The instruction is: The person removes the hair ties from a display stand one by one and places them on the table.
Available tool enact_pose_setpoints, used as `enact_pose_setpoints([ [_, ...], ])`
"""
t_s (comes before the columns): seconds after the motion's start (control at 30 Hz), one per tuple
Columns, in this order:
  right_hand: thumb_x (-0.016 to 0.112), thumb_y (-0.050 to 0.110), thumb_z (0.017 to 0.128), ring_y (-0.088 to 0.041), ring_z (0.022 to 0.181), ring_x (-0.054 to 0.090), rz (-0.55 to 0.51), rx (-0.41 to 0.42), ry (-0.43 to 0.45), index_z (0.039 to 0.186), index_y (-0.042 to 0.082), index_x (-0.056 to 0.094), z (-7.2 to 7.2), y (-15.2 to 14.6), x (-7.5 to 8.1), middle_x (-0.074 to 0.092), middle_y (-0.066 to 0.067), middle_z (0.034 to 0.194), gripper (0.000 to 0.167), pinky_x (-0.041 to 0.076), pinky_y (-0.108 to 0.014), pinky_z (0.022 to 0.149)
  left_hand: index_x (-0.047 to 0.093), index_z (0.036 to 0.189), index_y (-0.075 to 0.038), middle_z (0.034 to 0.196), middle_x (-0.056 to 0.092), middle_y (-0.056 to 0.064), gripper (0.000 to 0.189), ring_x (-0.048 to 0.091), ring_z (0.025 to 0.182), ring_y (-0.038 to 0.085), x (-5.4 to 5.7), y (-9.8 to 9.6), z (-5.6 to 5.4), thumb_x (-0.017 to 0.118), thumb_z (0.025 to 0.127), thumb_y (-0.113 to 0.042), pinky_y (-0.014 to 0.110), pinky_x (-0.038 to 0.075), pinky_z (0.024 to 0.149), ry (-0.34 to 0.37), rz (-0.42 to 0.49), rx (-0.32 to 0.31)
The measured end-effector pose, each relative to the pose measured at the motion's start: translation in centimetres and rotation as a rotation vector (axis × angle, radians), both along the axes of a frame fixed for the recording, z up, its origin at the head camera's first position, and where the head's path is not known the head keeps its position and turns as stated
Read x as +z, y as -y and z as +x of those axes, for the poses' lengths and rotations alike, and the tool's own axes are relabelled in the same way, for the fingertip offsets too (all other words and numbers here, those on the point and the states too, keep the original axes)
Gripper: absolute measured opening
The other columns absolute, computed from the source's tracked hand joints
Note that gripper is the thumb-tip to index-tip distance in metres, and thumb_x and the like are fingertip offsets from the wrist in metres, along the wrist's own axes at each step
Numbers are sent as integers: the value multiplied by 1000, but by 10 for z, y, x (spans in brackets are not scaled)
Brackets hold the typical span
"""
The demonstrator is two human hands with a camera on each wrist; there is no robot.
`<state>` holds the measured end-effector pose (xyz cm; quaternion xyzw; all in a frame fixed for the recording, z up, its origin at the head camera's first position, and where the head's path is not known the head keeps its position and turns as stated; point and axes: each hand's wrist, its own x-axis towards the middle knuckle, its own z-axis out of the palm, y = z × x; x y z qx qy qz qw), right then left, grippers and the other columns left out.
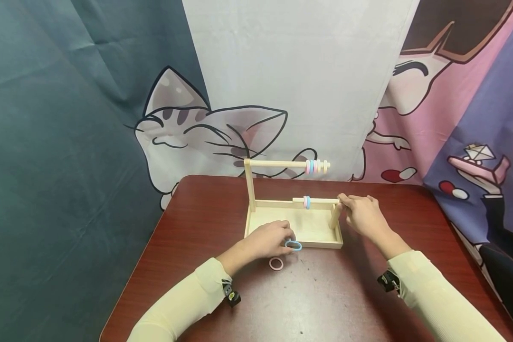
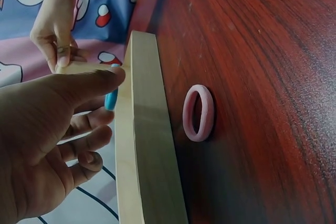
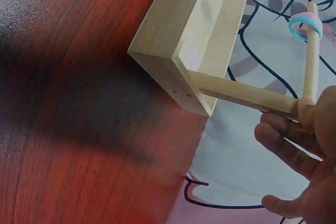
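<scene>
My left hand pinches a light blue ring between thumb and fingertips, close over the front wall of a wooden rack's tray. A pink ring lies flat on the table just in front of that tray. My right hand grips the rack's short post at its top, where the lower rod joins it. In the right wrist view, the thumb lies against the rod's end. A pink and a blue ring hang on this lower rod, toward its free end.
Above, an upper rod runs from the tall left post and carries several pastel rings near its right end. The rack stands toward the back of a reddish-brown table. Behind the table hangs a cartoon-printed cloth.
</scene>
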<state>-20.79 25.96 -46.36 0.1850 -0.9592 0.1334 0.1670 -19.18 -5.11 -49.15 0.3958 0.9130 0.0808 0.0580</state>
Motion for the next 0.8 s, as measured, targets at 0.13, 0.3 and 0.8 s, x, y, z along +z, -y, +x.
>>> enact_pose_setpoints([
  [0.13,68,5,105,-50,90,75,3,-3,12,102,11,65,1,0,1,75,-12,84,8,48,-83,98,81,118,-26,104,63,-11,26,55,84,2,-1,-1,3,82,101,-46,20,49,77,-6,-32,-28],
  [0.3,68,5,105,-50,90,76,1,-4,12,101,11,64,1,1,2,75,-12,83,9,48,-83,98,82,117,-25,107,66,-11,26,56,84,2,-2,-3,7,84,100,-44,20,50,77,-24,-64,-61],
  [0.8,69,6,105,-48,90,77,0,-3,10,100,11,62,1,1,1,74,-10,81,10,48,-83,97,81,122,-30,114,69,-14,29,60,88,0,-17,-9,18,87,96,-40,22,57,80,-15,-138,-97],
])
